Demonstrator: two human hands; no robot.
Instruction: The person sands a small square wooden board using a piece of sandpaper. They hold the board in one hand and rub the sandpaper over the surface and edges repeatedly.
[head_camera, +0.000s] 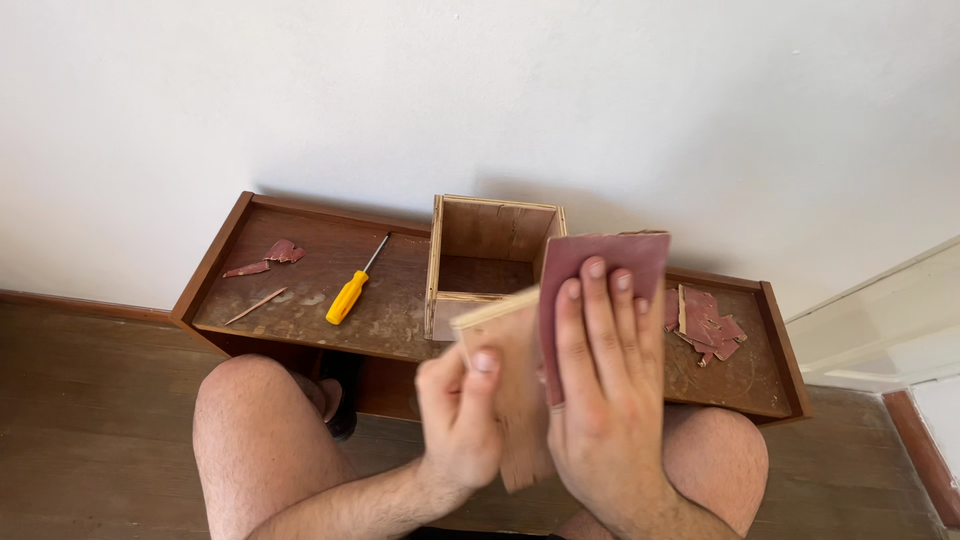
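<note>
A seated person held a thin wooden board (505, 370) upright over the knees, its long axis running from near the lap up and slightly left toward the wall, its top edge tipped toward an open wooden box (490, 255). The left hand (458, 420) gripped the board's left edge, fingers curled tight and thumb pressed on the face. The right hand (605, 400) lay flat against a sheet of reddish sandpaper (600, 255), fingers straight and close together, pinning the sheet to the board's right side; the sandpaper's upper part stood clear above the fingertips. The hands were slightly blurred. Behind them ran a low dark-wood shelf (300, 310) set against a white wall, the box standing on it near the middle. On the shelf's left lay a yellow-handled screwdriver (350, 293), its tip pointing up and right, a wood sliver (254, 306) and torn scraps (268, 257). More sandpaper pieces (708, 322) lay piled on the right, just beside the right hand.
</note>
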